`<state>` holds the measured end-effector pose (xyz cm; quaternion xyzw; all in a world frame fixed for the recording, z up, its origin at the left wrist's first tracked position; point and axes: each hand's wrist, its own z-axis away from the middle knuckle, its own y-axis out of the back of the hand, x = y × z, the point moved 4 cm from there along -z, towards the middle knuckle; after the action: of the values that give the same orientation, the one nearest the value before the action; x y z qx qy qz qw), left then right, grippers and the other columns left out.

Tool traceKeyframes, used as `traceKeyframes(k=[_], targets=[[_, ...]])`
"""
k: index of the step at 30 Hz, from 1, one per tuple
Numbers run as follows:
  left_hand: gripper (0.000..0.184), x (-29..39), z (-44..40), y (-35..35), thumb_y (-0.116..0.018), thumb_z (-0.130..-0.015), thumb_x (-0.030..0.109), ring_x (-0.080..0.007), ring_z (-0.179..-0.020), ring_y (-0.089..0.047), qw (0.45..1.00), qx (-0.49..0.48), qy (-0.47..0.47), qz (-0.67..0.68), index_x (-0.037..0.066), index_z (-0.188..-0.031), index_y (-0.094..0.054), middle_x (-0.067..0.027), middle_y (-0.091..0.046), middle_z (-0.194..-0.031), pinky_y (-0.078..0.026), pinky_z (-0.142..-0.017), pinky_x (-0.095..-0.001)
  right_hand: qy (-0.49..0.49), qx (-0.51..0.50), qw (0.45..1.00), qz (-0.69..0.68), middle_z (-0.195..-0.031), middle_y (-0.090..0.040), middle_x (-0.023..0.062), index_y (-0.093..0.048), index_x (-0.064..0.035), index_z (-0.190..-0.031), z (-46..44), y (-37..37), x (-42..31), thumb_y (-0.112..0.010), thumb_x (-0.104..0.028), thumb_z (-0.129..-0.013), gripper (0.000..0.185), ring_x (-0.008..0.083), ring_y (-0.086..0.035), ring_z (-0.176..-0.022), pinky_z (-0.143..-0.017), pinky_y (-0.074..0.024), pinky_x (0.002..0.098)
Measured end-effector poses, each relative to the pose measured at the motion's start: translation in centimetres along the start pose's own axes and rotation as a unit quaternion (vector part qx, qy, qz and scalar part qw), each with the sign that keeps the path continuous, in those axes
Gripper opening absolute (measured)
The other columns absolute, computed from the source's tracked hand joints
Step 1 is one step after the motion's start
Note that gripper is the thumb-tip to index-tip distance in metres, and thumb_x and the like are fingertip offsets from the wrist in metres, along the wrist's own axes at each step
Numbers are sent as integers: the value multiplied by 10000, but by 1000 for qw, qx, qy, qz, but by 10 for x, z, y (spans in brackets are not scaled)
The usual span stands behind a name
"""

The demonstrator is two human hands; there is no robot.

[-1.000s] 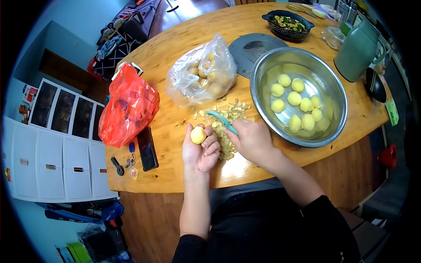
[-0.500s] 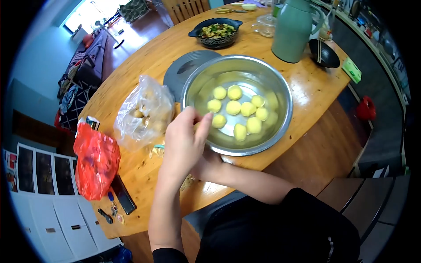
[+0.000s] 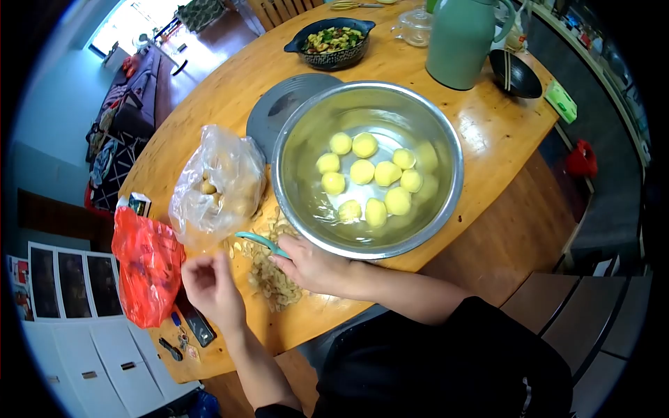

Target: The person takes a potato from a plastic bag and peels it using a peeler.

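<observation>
My right hand [image 3: 311, 265] is closed on a teal-handled peeler [image 3: 259, 241], just below the basin's near-left rim. To its left my left hand [image 3: 212, 284] hovers over the table, fingers loosely bent and thumb apart, with nothing seen in it. Several peeled yellow potatoes [image 3: 362, 171] lie in water in a large steel basin [image 3: 300, 230]. Beneath and beside the peeler is a heap of peelings [image 3: 275, 282]. A clear plastic bag [image 3: 217, 184] with unpeeled potatoes stands to the left of the basin.
A red plastic bag [image 3: 145, 268], a phone [image 3: 198, 326] and keys [image 3: 183, 340] are at the left. Behind the basin are a grey round mat [image 3: 268, 115], a dish of cooked food [image 3: 334, 45], a green jug [image 3: 460, 49] and a black bowl [image 3: 516, 75] with chopsticks.
My left hand has moved from the basin's rim down and left. One more potato is in the basin, near its left front, with ripples around it. The peeler in my right hand now shows.
</observation>
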<state>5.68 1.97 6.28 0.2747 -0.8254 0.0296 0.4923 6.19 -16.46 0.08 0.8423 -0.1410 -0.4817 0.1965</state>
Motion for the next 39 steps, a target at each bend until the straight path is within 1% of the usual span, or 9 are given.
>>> traceKeyframes(k=[2,5,6,9,15,18,25,33,39], targets=[[143,-2,42,26,-702,-944,0,-67,-767,-487,994,-65,50,-72,21,-1004,-573,-1,-553,-908,-405,-676,-215,1,2,999,-52,-723,-615,185,-545,-26,-856,2,-11,4,-682,-178,-959,229,387,-615,-657,-610,-467,474],[138,7,96,35,-802,-786,5,-171,-731,-583,950,-243,-96,-173,31,-825,-672,-56,-621,-778,-432,-608,-294,-17,-20,997,-75,-750,-628,200,-544,-23,-893,2,-13,2,-667,-130,-951,173,411,-638,-699,-613,-484,490],[151,10,112,32,-852,-736,48,-237,-736,-601,934,-287,-131,-170,55,-814,-723,-70,-643,-770,-443,-610,-336,-20,-25,996,-84,-750,-627,204,-547,-23,-903,2,-12,0,-668,-120,-944,160,419,-639,-707,-612,-486,491],[255,15,140,21,-912,-682,166,-255,-728,-594,906,-357,-147,-173,75,-858,-751,-51,-641,-787,-451,-619,-356,0,-23,997,-78,-759,-637,207,-563,-25,-930,1,-12,-5,-673,-116,-929,142,427,-639,-699,-591,-490,500],[229,-9,129,23,-880,-720,91,-266,-730,-588,926,-317,-107,-174,52,-910,-759,-76,-627,-785,-456,-635,-364,9,-26,999,-20,-709,-625,189,-598,-43,-891,-1,-9,-9,-703,-156,-923,158,401,-642,-645,-552,-485,478],[179,-17,109,36,-846,-753,25,-273,-739,-591,921,-221,-165,-275,39,-900,-744,-93,-624,-781,-463,-639,-368,25,-29,999,-29,-737,-625,201,-611,-27,-918,-6,-3,-12,-699,-138,-932,142,403,-647,-665,-575,-498,462],[105,-23,86,54,-800,-811,-1,-296,-764,-642,962,-161,-61,-211,23,-880,-724,-126,-693,-827,-506,-703,-371,117,-73,987,80,-719,-608,114,-576,-87,-853,-5,-12,-22,-747,-200,-872,206,326,-642,-644,-562,-499,446],[56,-27,91,57,-741,-895,-16,-139,-695,-532,977,-147,25,-150,-21,-887,-686,-58,-615,-799,-431,-623,-257,115,-21,993,9,-717,-586,103,-531,-53,-803,6,-13,-7,-702,-58,-748,179,335,-642,-648,-567,-501,444],[135,-21,33,61,-720,-879,-27,-154,-768,-562,971,-101,-69,-206,-10,-1003,-671,-81,-649,-900,-457,-683,-271,54,-34,998,-5,-833,-644,151,-632,-52,-1074,3,-10,-3,-690,-85,-853,231,379,-666,-699,-607,-527,469]])
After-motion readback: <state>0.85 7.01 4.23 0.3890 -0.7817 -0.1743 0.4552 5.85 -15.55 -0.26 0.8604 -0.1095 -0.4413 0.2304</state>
